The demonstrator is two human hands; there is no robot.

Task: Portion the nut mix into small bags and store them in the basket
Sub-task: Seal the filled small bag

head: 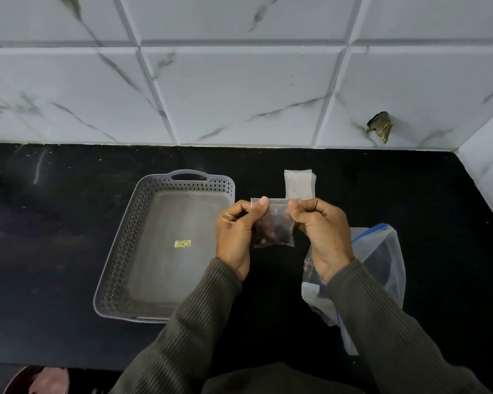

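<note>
Black counter [69,237] below a marbled tile wall is our working place. Just right of the basket [117,251] we hold a small bag [273,227] above the counter, with nuts in its lower part. Our left hand [234,234] and right hand [322,234] each pinch its top edge between thumb and curled fingers. We judge that we are sealing it. Next the strip must be pressed fully closed, then the bag carried left into the basket, which has no bags yet.

The black counter [439,209] bears a grey basket [117,251], a stack of small bags [299,183] and a large zip bag [382,251]
</note>
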